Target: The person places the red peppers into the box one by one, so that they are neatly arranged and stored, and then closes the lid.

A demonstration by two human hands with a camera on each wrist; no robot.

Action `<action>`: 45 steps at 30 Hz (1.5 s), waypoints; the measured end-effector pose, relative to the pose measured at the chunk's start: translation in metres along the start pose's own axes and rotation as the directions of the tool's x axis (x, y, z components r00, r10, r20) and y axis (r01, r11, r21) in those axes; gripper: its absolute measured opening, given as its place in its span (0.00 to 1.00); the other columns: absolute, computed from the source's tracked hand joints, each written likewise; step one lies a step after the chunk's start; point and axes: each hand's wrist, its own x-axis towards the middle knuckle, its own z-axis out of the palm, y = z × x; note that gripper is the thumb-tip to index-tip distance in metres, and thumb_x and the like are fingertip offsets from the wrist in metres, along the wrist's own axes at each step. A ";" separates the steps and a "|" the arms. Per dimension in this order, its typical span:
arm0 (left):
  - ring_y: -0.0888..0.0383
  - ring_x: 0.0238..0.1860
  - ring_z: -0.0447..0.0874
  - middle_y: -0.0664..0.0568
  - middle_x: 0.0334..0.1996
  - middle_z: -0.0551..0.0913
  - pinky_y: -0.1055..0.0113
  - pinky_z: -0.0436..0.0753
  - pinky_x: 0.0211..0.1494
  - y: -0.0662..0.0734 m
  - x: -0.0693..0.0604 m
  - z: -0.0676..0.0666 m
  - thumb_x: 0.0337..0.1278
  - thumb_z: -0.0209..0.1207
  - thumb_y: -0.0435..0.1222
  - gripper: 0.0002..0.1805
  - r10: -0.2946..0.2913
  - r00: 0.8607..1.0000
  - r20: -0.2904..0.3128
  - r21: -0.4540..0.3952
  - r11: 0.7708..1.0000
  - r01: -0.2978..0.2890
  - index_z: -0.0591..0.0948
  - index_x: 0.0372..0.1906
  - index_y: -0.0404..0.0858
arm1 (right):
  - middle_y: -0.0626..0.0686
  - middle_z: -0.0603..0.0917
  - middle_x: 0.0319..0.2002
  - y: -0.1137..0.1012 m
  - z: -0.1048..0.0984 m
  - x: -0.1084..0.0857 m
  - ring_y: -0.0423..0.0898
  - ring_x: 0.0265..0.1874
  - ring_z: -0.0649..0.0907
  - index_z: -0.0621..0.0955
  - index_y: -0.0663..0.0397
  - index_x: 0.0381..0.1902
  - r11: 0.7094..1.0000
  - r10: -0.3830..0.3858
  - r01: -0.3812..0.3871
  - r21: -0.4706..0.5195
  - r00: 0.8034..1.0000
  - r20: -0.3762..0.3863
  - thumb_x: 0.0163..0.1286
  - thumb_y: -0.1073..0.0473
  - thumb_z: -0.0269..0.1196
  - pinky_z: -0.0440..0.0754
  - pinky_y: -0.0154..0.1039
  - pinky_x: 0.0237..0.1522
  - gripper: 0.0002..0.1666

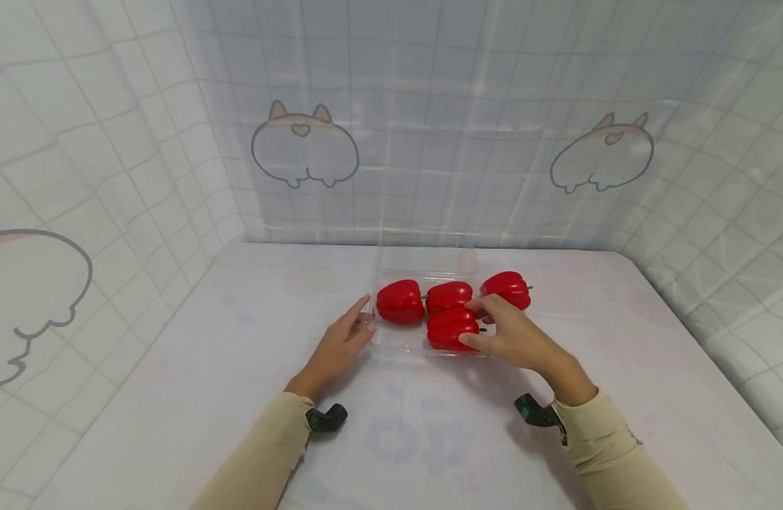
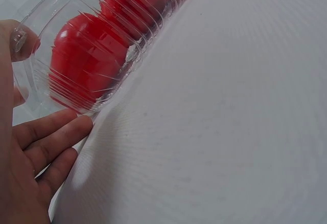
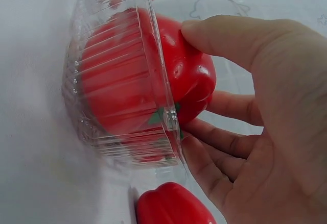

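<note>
A clear plastic clamshell box (image 1: 398,341) lies with its lid (image 1: 426,261) folded back. Its left edge is held by my left hand (image 1: 337,348), the thumb at the rim and other fingertips against the outer side. My right hand (image 1: 517,337) grips a red bell pepper (image 1: 452,327) at the box's near right, thumb on one side and fingers on the other. In the right wrist view, that pepper's lower part sits behind the ribbed wall (image 3: 120,76). Two more red bell peppers are inside, one at the left (image 1: 400,302) and one behind (image 1: 449,295).
Another red bell pepper (image 1: 506,287) lies on the white-covered table (image 1: 391,439), just right of the box. Grid-patterned sheeting (image 1: 442,177) with cartoon drawings rises behind and at both sides. A dark camera mount (image 1: 536,411) sits at each wrist.
</note>
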 end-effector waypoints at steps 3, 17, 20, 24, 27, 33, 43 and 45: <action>0.52 0.60 0.77 0.51 0.62 0.78 0.49 0.74 0.66 0.001 0.000 -0.001 0.74 0.53 0.45 0.34 -0.006 1.000 0.001 -0.004 1.000 0.006 0.58 0.79 0.55 | 0.54 0.79 0.55 -0.001 0.000 0.000 0.54 0.53 0.79 0.75 0.56 0.63 1.000 0.005 -0.005 -0.005 1.000 -0.003 0.56 0.48 0.77 0.86 0.48 0.46 0.41; 0.52 0.61 0.76 0.51 0.61 0.78 0.48 0.73 0.67 0.000 0.000 -0.003 0.73 0.52 0.47 0.34 0.000 1.000 0.005 0.002 1.000 0.000 0.57 0.79 0.56 | 0.54 0.80 0.53 -0.004 -0.001 0.001 0.53 0.52 0.79 0.78 0.54 0.63 0.999 0.001 -0.001 -0.050 1.000 -0.008 0.53 0.47 0.78 0.86 0.48 0.46 0.41; 0.52 0.61 0.76 0.51 0.61 0.78 0.48 0.73 0.67 0.000 0.001 -0.003 0.73 0.52 0.47 0.34 0.003 1.000 0.005 0.002 1.000 -0.003 0.57 0.79 0.56 | 0.53 0.80 0.52 -0.006 -0.001 0.001 0.53 0.51 0.79 0.78 0.55 0.62 0.998 -0.001 0.000 -0.062 1.000 -0.010 0.53 0.47 0.78 0.86 0.48 0.46 0.41; 0.52 0.61 0.76 0.51 0.62 0.78 0.48 0.72 0.67 0.000 0.001 -0.003 0.73 0.52 0.47 0.34 -0.001 1.000 0.005 0.002 1.000 0.001 0.57 0.79 0.56 | 0.53 0.80 0.52 -0.009 0.000 0.002 0.53 0.52 0.79 0.78 0.56 0.62 0.997 0.005 -0.006 -0.082 1.000 -0.013 0.52 0.48 0.79 0.86 0.48 0.46 0.41; 0.52 0.62 0.75 0.51 0.62 0.78 0.48 0.73 0.67 0.000 0.001 -0.002 0.73 0.52 0.47 0.34 -0.005 1.000 0.005 0.002 1.000 0.005 0.57 0.79 0.57 | 0.53 0.80 0.52 -0.009 0.001 0.003 0.52 0.51 0.79 0.78 0.56 0.61 0.996 0.009 -0.010 -0.085 1.000 -0.016 0.51 0.48 0.79 0.86 0.48 0.45 0.41; 0.52 0.62 0.75 0.51 0.62 0.78 0.47 0.73 0.67 -0.001 0.000 -0.002 0.73 0.52 0.47 0.34 -0.009 1.000 0.002 -0.004 1.000 0.009 0.57 0.79 0.58 | 0.53 0.79 0.53 -0.006 0.000 0.001 0.52 0.52 0.79 0.77 0.55 0.62 0.999 0.012 -0.013 -0.053 1.000 -0.004 0.53 0.48 0.78 0.86 0.47 0.44 0.41; 0.52 0.61 0.76 0.52 0.61 0.78 0.47 0.74 0.66 -0.002 0.000 0.000 0.73 0.53 0.46 0.34 -0.007 1.000 -0.004 0.001 1.000 0.007 0.57 0.79 0.57 | 0.54 0.81 0.53 0.001 -0.008 0.000 0.53 0.50 0.82 0.78 0.56 0.61 0.997 -0.011 0.014 0.081 0.999 -0.034 0.61 0.52 0.74 0.86 0.47 0.47 0.33; 0.52 0.61 0.76 0.52 0.61 0.78 0.47 0.73 0.66 -0.003 0.000 0.000 0.73 0.53 0.46 0.34 -0.007 1.000 -0.005 -0.001 1.000 0.007 0.58 0.79 0.57 | 0.54 0.83 0.52 0.006 -0.010 0.001 0.52 0.49 0.83 0.80 0.57 0.59 0.992 -0.020 0.031 0.119 0.996 -0.089 0.64 0.54 0.71 0.86 0.47 0.48 0.28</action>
